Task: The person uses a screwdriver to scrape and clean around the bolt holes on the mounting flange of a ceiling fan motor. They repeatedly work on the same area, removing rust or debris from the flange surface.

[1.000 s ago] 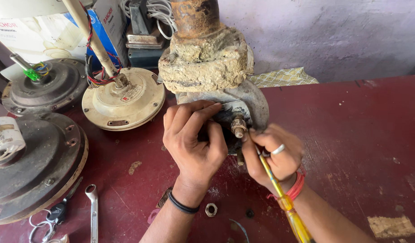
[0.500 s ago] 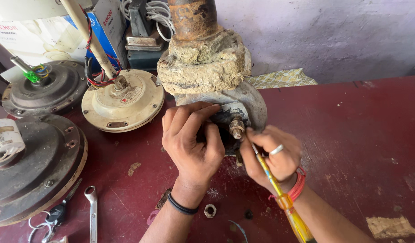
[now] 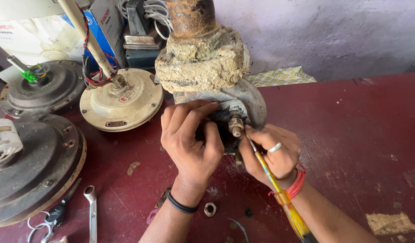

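A grey metal pump housing with a rusty, crusted pipe flange on top stands on the dark red table. My left hand presses against the housing's front, fingers wrapped over its dark opening. My right hand holds a yellow-handled screwdriver, its tip next to the threaded brass stud on the housing. A ring is on my right hand and a red thread band on that wrist.
A cream ceiling-fan motor with a rod and red-black wires sits left of the pump. Two dark fan motors lie further left. A spanner, keys and a loose nut lie near the front edge.
Both hands stay on the pump housing. The screwdriver tip has shifted only slightly by the stud; the view has drifted a little.
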